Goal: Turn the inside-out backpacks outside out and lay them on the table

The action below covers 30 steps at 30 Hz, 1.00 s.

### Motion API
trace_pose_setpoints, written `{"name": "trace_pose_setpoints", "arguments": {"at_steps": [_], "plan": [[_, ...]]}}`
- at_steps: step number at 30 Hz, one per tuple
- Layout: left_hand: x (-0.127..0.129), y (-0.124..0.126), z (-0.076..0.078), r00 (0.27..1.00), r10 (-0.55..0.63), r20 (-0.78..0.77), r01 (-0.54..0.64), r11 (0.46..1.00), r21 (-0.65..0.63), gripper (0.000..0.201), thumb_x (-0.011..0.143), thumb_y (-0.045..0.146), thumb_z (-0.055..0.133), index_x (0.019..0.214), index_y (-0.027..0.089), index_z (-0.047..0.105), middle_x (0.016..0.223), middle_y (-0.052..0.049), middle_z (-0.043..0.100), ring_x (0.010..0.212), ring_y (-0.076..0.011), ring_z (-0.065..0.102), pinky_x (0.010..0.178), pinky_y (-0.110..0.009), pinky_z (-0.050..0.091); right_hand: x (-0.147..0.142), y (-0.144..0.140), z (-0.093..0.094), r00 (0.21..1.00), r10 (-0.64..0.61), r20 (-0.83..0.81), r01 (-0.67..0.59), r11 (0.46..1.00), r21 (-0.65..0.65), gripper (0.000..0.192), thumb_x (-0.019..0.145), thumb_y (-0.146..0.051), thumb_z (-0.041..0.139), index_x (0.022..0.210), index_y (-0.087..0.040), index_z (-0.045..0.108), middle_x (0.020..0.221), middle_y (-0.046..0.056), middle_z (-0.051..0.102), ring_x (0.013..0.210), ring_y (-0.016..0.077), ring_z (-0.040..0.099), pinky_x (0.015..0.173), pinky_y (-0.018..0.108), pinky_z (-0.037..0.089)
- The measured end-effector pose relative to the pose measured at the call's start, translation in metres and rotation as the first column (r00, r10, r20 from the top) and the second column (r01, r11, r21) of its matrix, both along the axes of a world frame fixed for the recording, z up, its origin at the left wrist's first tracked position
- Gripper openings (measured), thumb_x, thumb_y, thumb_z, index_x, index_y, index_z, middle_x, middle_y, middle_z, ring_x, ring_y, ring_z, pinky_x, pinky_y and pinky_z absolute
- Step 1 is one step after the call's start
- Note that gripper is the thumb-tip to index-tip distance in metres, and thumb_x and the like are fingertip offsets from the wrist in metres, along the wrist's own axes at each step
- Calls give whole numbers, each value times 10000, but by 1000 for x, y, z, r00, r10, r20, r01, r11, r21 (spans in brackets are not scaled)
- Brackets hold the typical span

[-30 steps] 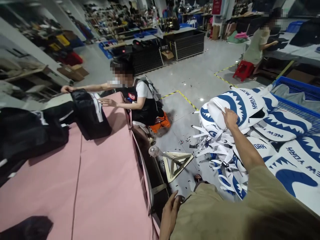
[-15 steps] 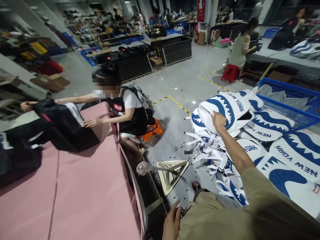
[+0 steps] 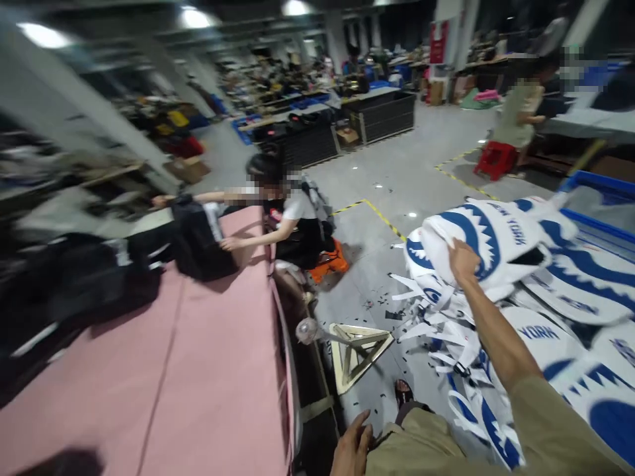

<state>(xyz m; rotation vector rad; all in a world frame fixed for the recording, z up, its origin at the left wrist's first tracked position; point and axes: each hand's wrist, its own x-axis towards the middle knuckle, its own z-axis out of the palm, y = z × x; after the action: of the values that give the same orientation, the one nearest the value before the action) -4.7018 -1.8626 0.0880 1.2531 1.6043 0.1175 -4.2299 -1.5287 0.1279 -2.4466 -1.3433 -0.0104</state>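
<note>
Your right hand (image 3: 465,259) is closed on the edge of the top white-and-blue bag (image 3: 520,231), right of centre in the frame, while your left hand (image 3: 353,446), well apart from it at the bottom edge, hangs loosely with fingers parted and nothing visible in its grasp. That bag lies over a heap of similar bags (image 3: 538,334), and white straps (image 3: 409,285) spill from the heap's left side. If you pulled hard with the one hand, those straps could well snag and drag others along, or the loose stack could slide towards the floor. Your footing deserves care too: the triangular stand (image 3: 361,354) sits near your sandalled foot (image 3: 403,391), lower centre, and dark scraps (image 3: 394,315) litter the grey tiles, so a careless step might trip you. Pink sheeting (image 3: 228,370) covers the table at lower left, with black bags (image 3: 203,241) along its far side, where a co-worker (image 3: 297,208) handles one. Behind, a wide workroom with crowded benches blurs across the top, and a blue crate (image 3: 600,228) stands at the right edge.
</note>
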Motion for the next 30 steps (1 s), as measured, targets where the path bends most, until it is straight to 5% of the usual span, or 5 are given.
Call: {"name": "trace_pose_setpoints", "arguments": {"at_steps": [6,11,19,25,30], "plan": [[19,0,27,996,93,-3,-92,995,44,609,995,454,529,1518,229,744,1502,-117,772,1437,-327,696,1258,-408,488,18,3,-17,998,20,-55,-14,994,111,663,1088,-537,366,1607,-244,655,1420,273,741,1341,471,675,1007,692,513],[23,-10,7,966,251,67,-257,960,110,543,938,551,640,1381,301,833,1377,-106,835,1374,-378,732,1270,-505,482,16,10,-19,994,-74,-84,87,983,164,755,934,-688,360,1529,-394,721,1309,307,765,1274,583,688,927,800,434],[12,-19,1,960,246,132,-266,950,164,586,938,625,628,1389,313,832,1455,-96,799,1415,-386,704,1271,-499,488,0,-3,-1,982,77,-173,-39,976,215,912,847,-797,359,1670,-454,553,1498,325,672,1445,634,555,841,896,390],[1,-27,11,970,216,112,-230,964,134,611,981,501,551,1475,226,783,1520,-133,758,1464,-367,673,1292,-465,460,-37,-50,0,959,267,-98,-162,795,585,730,901,-644,433,1627,-621,507,1502,210,709,1473,477,596,915,798,496],[-22,-34,-14,943,300,144,-317,941,120,620,930,495,580,1450,233,792,1426,-131,811,1375,-364,730,1226,-485,519,-107,-112,-81,834,287,-472,-287,955,73,555,671,-717,549,997,-432,897,917,193,846,1046,584,790,913,776,614]]}}
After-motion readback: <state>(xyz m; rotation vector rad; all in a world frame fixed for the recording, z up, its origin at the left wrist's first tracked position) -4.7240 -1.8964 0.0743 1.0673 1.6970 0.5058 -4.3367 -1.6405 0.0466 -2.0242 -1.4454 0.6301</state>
